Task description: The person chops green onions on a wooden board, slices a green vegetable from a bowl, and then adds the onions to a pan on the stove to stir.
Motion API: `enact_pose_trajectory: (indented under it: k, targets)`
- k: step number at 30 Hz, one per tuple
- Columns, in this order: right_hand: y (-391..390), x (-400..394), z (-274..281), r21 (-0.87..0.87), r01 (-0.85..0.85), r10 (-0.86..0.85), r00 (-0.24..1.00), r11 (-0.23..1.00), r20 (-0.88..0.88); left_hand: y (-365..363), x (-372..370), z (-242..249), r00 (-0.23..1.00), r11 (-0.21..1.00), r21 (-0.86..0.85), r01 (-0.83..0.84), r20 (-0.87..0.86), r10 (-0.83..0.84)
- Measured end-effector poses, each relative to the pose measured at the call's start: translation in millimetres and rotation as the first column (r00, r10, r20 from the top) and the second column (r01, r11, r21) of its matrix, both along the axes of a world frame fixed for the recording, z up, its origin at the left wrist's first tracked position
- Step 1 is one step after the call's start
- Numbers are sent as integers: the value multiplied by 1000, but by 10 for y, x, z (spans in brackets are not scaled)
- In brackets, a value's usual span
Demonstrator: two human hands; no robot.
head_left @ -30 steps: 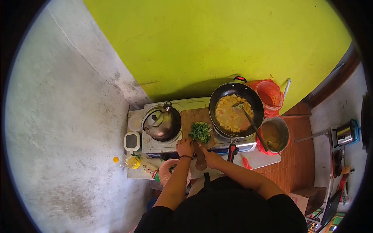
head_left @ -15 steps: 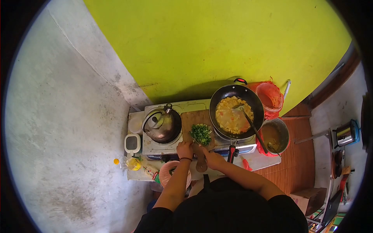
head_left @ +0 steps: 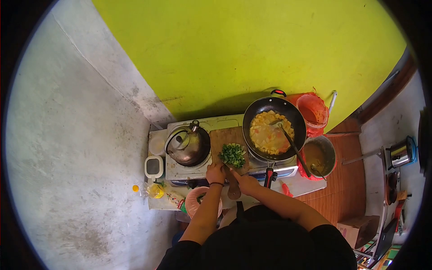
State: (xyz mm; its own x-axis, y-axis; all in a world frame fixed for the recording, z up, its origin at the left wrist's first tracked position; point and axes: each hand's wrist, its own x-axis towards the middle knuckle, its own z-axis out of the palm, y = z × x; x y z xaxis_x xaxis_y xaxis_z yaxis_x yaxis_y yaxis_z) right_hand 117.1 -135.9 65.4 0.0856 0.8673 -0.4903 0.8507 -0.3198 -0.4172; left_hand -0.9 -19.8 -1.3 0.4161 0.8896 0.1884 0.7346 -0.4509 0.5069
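Note:
A wooden chopping board (head_left: 218, 136) with a handle pointing towards me lies on the stove. On it is a heap of chopped green leaves (head_left: 232, 155). My right hand (head_left: 247, 184) is closed at the near right of the board, on what looks like a knife (head_left: 228, 166); its thin blade reaches towards the greens and is partly hidden. My left hand (head_left: 215, 173) rests at the board's near left edge, fingers curled; what they hold, if anything, is hidden. Right of the board stands a black wok (head_left: 298, 121) of yellowish food in broth, a ladle (head_left: 294, 148) leaning in it.
A metal kettle (head_left: 186, 148) stands on the stove's left burner. To the right are a pot of brownish liquid (head_left: 332, 153) and a red-wrapped bucket (head_left: 313, 109). A pink basin (head_left: 191, 204), an oil bottle (head_left: 156, 191) and a white-lidded container (head_left: 154, 167) sit front left.
Both hands have shifted very slightly at the board's near edge, and the blade lies a little lower. The greens, wok and kettle stay in place.

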Motion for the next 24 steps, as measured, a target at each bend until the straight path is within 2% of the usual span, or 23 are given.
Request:
enact_pose_trajectory:
  k: [2, 7, 10, 13, 17, 24]
  targets:
    - [2, -19, -90, 40, -12, 10, 999, 999, 45, 1, -2, 18, 999, 997, -80, -17, 29, 19]
    - [-11, -24, 22, 20, 96, -95, 994, 995, -51, 83, -56, -38, 986, 947, -316, -58, 128, 103]
    - [-56, -1, 101, 27, 108, -106, 992, 994, -70, 15, -79, 23, 985, 995, -85, -49, 158, 62]
    - [-72, 1, 140, 6, 123, -122, 985, 992, -122, -36, -106, 23, 997, 997, 32, 65, 50, -67]
    - [-106, -9, 144, 38, 130, -122, 979, 991, -161, 25, -113, -68, 994, 997, 10, 70, 80, -71]
    - [-133, -33, 88, 68, 100, -93, 991, 993, -101, 112, 0, -44, 996, 998, 10, 61, 58, -61]
